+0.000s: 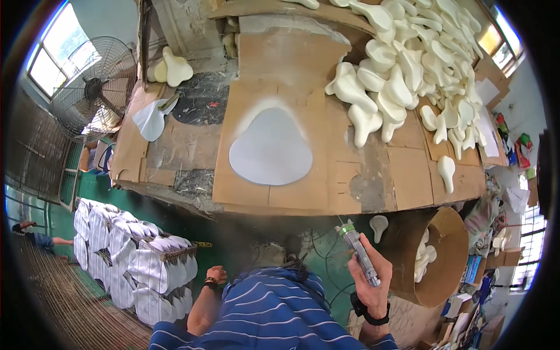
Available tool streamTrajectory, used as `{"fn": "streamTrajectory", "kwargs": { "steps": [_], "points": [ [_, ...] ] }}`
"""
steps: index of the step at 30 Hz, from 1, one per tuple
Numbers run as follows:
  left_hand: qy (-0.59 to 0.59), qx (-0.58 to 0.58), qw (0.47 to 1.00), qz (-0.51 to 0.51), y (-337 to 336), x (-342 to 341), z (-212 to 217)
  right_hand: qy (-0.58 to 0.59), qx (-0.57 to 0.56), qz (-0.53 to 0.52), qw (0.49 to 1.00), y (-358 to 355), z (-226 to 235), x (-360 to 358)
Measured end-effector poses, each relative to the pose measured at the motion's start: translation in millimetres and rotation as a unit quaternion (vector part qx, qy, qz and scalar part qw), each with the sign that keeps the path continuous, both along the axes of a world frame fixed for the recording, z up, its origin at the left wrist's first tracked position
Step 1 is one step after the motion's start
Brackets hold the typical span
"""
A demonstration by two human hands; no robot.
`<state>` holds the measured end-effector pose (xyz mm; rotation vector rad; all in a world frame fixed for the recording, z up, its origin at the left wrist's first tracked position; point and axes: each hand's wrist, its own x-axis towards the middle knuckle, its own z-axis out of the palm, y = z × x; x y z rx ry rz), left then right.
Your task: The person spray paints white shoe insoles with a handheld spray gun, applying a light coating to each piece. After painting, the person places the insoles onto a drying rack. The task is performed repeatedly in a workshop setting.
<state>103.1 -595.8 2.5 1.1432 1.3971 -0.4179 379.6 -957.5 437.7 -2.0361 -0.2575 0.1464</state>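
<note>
My right hand (372,269) is wrapped round a silver spray gun (357,249) with a green collar. The gun points up and left, past the table's front edge. Beside my waist, my left hand (216,274) is curled closed, and I see nothing in it. A pale grey, rounded triangular sheet (272,149) lies flat on brown cardboard (239,195) in front of me. Whitish overspray rims its far edge. Neither hand touches it.
Cream foam saddle-shaped pads (394,87) are heaped at the back right. A cardboard drum (449,256) with more pads stands right of me. At the left are a fan (93,88) and a rack of white covers (131,256). A hose (328,256) trails across the floor.
</note>
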Motion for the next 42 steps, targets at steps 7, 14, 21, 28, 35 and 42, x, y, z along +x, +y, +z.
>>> {"fn": "streamTrajectory", "kwargs": {
  "steps": [7,14,21,28,35,42],
  "points": [
    [-0.163,-0.363,0.875,0.277,33.9,-52.3,-78.1,0.019,0.000,0.077,0.997,11.7,10.6,22.6],
    [-0.106,-0.121,0.979,0.128,15.0,-35.0,-88.0,0.003,-0.027,0.159,0.987,20.9,11.9,29.9],
    [-0.053,0.015,0.998,0.036,-8.7,18.9,-11.5,0.034,-0.043,0.185,0.981,13.8,16.3,29.0],
    [-0.083,-0.018,0.995,0.047,4.4,19.6,-21.5,0.055,-0.057,0.130,0.988,-13.4,10.0,28.1],
    [-0.057,-0.018,0.998,0.013,9.0,37.4,-9.5,0.071,-0.060,-0.009,0.996,-45.6,-4.5,25.2],
    [-0.053,0.007,0.998,-0.025,9.1,55.4,-3.7,0.015,-0.004,-0.027,1.000,-29.8,-5.8,41.0]
  ]
}}
